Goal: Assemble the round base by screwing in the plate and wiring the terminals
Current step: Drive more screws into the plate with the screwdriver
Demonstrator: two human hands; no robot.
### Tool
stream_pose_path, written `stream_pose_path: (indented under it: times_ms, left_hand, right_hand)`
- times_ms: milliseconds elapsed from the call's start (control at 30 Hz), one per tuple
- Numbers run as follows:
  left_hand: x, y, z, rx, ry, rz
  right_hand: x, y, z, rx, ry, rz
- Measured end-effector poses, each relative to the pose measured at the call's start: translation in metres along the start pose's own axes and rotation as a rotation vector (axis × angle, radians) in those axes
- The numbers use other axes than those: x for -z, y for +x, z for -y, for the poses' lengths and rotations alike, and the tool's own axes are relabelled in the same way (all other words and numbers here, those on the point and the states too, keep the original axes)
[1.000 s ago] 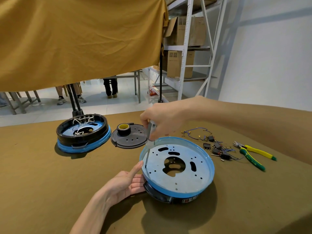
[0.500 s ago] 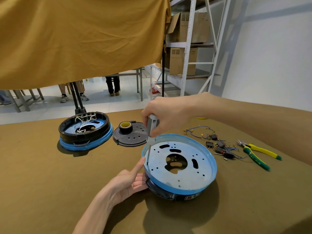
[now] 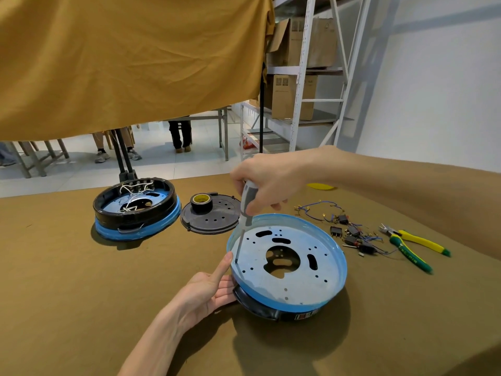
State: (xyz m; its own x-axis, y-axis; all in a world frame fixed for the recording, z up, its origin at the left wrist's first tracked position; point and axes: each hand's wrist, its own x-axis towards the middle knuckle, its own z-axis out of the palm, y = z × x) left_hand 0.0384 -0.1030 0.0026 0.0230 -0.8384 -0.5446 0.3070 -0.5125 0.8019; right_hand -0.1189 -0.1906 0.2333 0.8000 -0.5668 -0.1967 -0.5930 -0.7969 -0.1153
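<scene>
Right hand fisted, thumb downward; left hand open, index finger extended

screw under screwdriver tip: too small | label on base: unreadable

Blue-rimmed round base tilted on table, perforated metal plate inside

It looked like a small workshop or assembly room. A cloth-covered tabletop carried pliers, loose wires with small connectors, a roll of tape and half-built round housings. Behind stood a metal shelving rack stacked with cardboard boxes, plain white walls and a tiled floor.
</scene>
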Motion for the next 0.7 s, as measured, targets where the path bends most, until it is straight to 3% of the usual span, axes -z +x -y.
stream_pose_path:
  times_ms: [333,533,700]
  left_hand:
    - [-0.001,-0.001,0.0,-0.01,-0.008,0.001]
    - [-0.001,0.0,0.0,-0.008,-0.002,0.005]
    - [0.0,0.002,0.0,0.004,-0.009,-0.003]
  right_hand:
    - [-0.007,0.008,0.002,-0.091,-0.058,-0.083]
    - [-0.011,0.0,-0.003,0.006,0.036,-0.071]
    - [-0.02,0.007,0.003,-0.08,-0.091,-0.166]
